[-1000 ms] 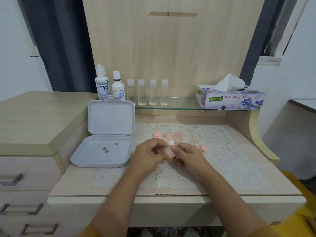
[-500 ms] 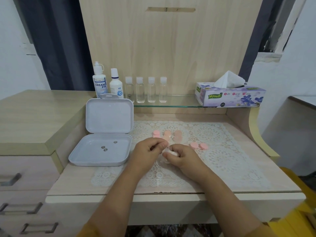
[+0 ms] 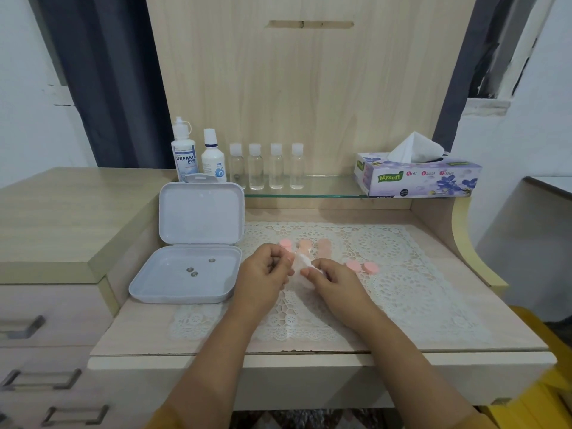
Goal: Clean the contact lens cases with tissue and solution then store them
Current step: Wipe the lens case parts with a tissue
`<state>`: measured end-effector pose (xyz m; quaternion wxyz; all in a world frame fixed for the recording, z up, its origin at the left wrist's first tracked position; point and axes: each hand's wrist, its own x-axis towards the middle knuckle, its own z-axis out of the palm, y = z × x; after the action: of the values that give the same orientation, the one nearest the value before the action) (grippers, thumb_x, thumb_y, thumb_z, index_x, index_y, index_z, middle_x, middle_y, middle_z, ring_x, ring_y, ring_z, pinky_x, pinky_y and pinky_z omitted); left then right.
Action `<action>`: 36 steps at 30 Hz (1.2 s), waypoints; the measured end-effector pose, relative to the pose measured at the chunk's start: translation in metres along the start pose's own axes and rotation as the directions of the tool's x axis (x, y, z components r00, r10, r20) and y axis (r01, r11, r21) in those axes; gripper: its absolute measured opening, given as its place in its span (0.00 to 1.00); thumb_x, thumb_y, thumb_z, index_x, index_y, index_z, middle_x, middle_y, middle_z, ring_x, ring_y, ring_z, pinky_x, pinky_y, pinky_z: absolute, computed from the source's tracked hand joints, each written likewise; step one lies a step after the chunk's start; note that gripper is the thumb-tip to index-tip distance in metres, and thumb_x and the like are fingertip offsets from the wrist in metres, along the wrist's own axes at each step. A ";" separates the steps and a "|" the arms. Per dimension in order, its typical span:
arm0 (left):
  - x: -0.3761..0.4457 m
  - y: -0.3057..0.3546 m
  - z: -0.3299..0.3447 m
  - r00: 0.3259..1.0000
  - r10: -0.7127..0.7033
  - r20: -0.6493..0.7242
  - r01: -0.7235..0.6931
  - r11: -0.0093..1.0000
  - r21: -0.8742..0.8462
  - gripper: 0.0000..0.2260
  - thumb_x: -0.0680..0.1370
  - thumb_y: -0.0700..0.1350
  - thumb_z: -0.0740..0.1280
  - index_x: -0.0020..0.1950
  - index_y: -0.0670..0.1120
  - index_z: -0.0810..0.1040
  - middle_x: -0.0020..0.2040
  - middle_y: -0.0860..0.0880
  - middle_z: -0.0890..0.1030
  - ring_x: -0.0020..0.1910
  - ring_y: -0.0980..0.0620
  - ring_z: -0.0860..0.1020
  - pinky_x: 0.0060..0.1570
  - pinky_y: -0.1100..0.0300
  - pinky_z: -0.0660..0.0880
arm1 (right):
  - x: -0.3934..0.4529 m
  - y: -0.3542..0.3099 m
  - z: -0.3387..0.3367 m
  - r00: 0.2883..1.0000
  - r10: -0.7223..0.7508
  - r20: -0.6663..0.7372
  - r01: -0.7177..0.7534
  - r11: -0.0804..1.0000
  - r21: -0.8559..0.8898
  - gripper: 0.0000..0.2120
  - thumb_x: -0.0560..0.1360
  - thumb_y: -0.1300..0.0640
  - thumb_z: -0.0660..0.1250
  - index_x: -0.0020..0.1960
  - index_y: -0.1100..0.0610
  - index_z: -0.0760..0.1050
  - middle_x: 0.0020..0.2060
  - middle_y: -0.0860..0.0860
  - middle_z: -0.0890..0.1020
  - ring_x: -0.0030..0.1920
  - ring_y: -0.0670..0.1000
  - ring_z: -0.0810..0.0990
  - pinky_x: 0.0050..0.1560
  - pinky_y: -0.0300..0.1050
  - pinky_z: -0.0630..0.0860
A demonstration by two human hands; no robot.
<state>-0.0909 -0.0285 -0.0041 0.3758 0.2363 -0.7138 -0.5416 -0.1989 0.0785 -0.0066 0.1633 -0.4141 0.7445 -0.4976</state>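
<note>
My left hand (image 3: 266, 270) and my right hand (image 3: 335, 281) meet over the lace mat (image 3: 402, 283), both pinching a small white tissue (image 3: 301, 269) between their fingertips. Whether a lens case is wrapped inside the tissue cannot be seen. Three pink lens case pieces (image 3: 305, 244) lie in a row just beyond my hands. Two more pink pieces (image 3: 362, 267) lie right of my right hand. The open white storage box (image 3: 161, 287) sits at the left with three small round bits in its tray. Two solution bottles (image 3: 184, 159) stand behind it.
Several small clear bottles (image 3: 266, 168) stand on the glass shelf (image 3: 328, 187). A tissue box (image 3: 418, 178) with a tissue sticking up sits at the shelf's right end. A raised cabinet top (image 3: 62, 218) with drawers is on the left.
My hands dropped closer to the mat. The translucent case seen between my fingers a second ago is now covered by the tissue.
</note>
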 end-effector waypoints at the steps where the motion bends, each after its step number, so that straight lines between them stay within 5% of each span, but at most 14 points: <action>1: 0.000 0.000 0.000 1.000 0.004 0.001 -0.004 1.000 -0.020 0.01 0.78 0.39 0.66 0.46 0.44 0.76 0.33 0.51 0.80 0.31 0.58 0.75 0.32 0.66 0.73 | 0.001 0.000 0.001 0.999 0.009 -0.032 -0.010 1.000 -0.013 0.12 0.78 0.48 0.65 0.38 0.52 0.76 0.29 0.47 0.73 0.29 0.43 0.69 0.33 0.38 0.67; 6: 0.000 -0.002 0.000 0.991 0.026 0.129 -0.027 1.000 0.002 0.10 0.78 0.40 0.67 0.55 0.53 0.79 0.34 0.46 0.79 0.30 0.59 0.75 0.33 0.65 0.72 | 0.001 0.001 -0.003 0.976 0.023 -0.219 0.000 0.995 0.104 0.04 0.74 0.49 0.71 0.43 0.48 0.81 0.30 0.47 0.78 0.30 0.48 0.73 0.36 0.42 0.72; 9: 0.000 -0.002 0.002 0.977 -0.021 0.213 0.033 0.998 -0.056 0.10 0.76 0.40 0.70 0.53 0.52 0.81 0.34 0.47 0.80 0.32 0.54 0.75 0.33 0.62 0.73 | -0.002 0.000 -0.003 0.955 0.003 -0.298 0.034 0.992 0.119 0.07 0.75 0.54 0.70 0.46 0.42 0.80 0.33 0.42 0.80 0.33 0.41 0.76 0.38 0.34 0.73; 15: 0.000 -0.002 0.003 0.958 -0.049 0.282 0.056 0.998 -0.018 0.07 0.76 0.38 0.69 0.50 0.49 0.79 0.33 0.46 0.81 0.32 0.52 0.76 0.34 0.60 0.73 | -0.005 0.000 0.001 0.943 -0.072 -0.325 0.044 0.995 -0.091 0.14 0.75 0.61 0.68 0.60 0.55 0.79 0.52 0.45 0.78 0.51 0.42 0.76 0.51 0.25 0.67; 19: 0.001 -0.003 0.003 0.970 -0.042 0.240 0.045 0.999 -0.007 0.04 0.78 0.41 0.67 0.51 0.48 0.78 0.33 0.48 0.82 0.32 0.53 0.75 0.34 0.60 0.73 | -0.006 -0.002 0.003 0.939 -0.066 -0.337 0.045 0.997 -0.068 0.14 0.76 0.60 0.66 0.61 0.55 0.79 0.51 0.46 0.79 0.51 0.44 0.77 0.55 0.35 0.72; 23: 0.003 -0.005 0.002 0.977 -0.036 0.211 0.037 0.999 -0.005 0.03 0.78 0.42 0.67 0.51 0.48 0.76 0.34 0.49 0.82 0.33 0.53 0.75 0.35 0.60 0.74 | -0.002 -0.001 -0.003 0.940 0.058 -0.336 0.016 0.977 0.213 0.13 0.78 0.57 0.62 0.44 0.64 0.81 0.37 0.60 0.81 0.35 0.49 0.79 0.42 0.51 0.77; 27: 0.002 -0.006 0.001 0.969 -0.022 0.247 0.017 1.000 0.019 0.04 0.78 0.41 0.67 0.51 0.48 0.76 0.34 0.49 0.81 0.33 0.54 0.76 0.36 0.62 0.74 | -0.001 0.000 -0.003 0.961 0.081 -0.266 -0.022 0.976 0.216 0.05 0.75 0.57 0.69 0.48 0.51 0.84 0.41 0.44 0.84 0.41 0.38 0.81 0.47 0.38 0.78; 30: 0.001 -0.007 0.001 0.957 0.006 0.291 -0.015 0.999 0.029 0.06 0.78 0.39 0.66 0.49 0.50 0.76 0.36 0.47 0.78 0.35 0.56 0.76 0.37 0.65 0.73 | 0.000 0.002 -0.003 0.967 0.069 -0.246 -0.047 0.995 0.092 0.12 0.75 0.60 0.69 0.56 0.49 0.81 0.42 0.41 0.81 0.38 0.36 0.77 0.45 0.33 0.73; 33: 0.001 -0.009 0.001 0.948 0.044 0.315 -0.058 0.998 0.036 0.07 0.78 0.38 0.67 0.48 0.51 0.77 0.38 0.45 0.74 0.39 0.53 0.75 0.40 0.65 0.75 | 0.000 0.001 -0.001 0.970 0.059 -0.237 -0.065 0.998 -0.018 0.15 0.76 0.59 0.67 0.62 0.53 0.78 0.47 0.45 0.81 0.44 0.40 0.77 0.46 0.32 0.71; 36: 0.003 -0.011 0.001 0.948 0.055 0.314 -0.080 0.994 0.070 0.08 0.76 0.40 0.69 0.47 0.54 0.77 0.38 0.48 0.74 0.39 0.53 0.73 0.47 0.51 0.79 | -0.001 0.000 0.001 0.964 0.016 -0.266 -0.040 0.996 -0.083 0.10 0.77 0.60 0.65 0.55 0.60 0.81 0.41 0.53 0.83 0.42 0.49 0.79 0.42 0.40 0.74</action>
<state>-0.0940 -0.0331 -0.0140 0.2669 0.1386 -0.7934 -0.5292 -0.1976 0.0788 -0.0073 0.0512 -0.3401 0.7864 -0.5130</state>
